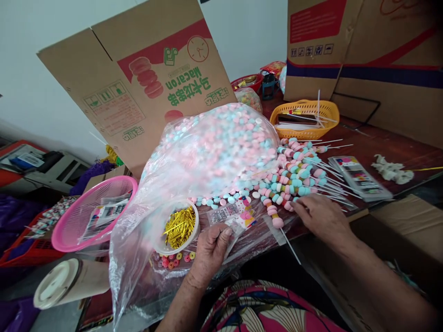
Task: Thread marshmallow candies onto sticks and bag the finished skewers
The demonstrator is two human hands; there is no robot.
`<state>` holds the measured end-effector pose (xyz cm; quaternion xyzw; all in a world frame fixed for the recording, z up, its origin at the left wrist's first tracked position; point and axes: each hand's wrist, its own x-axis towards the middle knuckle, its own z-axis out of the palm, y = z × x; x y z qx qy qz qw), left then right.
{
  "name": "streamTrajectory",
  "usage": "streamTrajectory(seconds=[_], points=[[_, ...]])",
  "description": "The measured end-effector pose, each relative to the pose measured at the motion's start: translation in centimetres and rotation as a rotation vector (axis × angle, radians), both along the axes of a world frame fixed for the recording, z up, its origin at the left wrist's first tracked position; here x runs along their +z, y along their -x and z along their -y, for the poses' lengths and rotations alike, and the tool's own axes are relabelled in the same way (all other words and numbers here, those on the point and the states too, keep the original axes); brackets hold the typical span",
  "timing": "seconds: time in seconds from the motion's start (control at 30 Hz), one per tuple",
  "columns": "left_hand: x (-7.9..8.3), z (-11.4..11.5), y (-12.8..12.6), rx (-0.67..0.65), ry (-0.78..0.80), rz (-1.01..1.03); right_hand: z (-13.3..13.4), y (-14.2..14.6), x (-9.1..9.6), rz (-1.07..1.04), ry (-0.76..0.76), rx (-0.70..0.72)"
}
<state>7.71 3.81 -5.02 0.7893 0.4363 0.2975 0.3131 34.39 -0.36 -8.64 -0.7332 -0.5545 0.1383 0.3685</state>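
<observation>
My left hand is closed in a pinch over the table's front edge, on a clear plastic bag. Just beyond it lies a printed packet with colourful dots. My right hand reaches in from the right, fingers stretched and tips at the pile of candy skewers; whether they grip one I cannot tell. Those skewers carry pink, blue and brownish sweets on white sticks. One marshmallow skewer lies apart between my hands, its stick pointing toward me. A tub of gold twist ties stands left of my left hand.
A big clear bag of pastel marshmallows fills the middle. Around it are a pink basket, a lidded cup, a yellow basket, a clear plastic case and tall cardboard boxes. Ring sweets lie near the tub.
</observation>
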Motion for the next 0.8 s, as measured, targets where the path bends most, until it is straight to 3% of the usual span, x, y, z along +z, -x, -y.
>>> streamTrajectory(seconds=[0.1, 0.17, 0.27, 0.43, 0.57, 0.8], points=[[0.1, -0.2, 1.0, -0.034, -0.048, 0.081, 0.8, -2.5, -2.4, 0.452, 0.068, 0.017], [0.1, -0.3, 1.4, -0.057, -0.092, 0.12, 1.2, -3.2, -3.4, 0.551, 0.057, 0.049], [0.3, -0.6, 1.7, -0.061, -0.143, 0.142, 1.8, -3.8, -2.7, 0.487, -0.08, 0.108], [0.8, -0.9, 1.7, -0.042, -0.149, 0.112, 3.5, -3.3, 1.4, 0.387, -0.416, 0.347], [1.1, -1.0, 1.7, -0.057, -0.1, 0.1, 4.0, -2.4, 2.1, 0.511, -0.492, 0.393], [1.7, -1.1, 2.1, -0.125, -0.08, 0.069, 4.3, -3.2, 1.3, 0.523, -0.436, 0.5]])
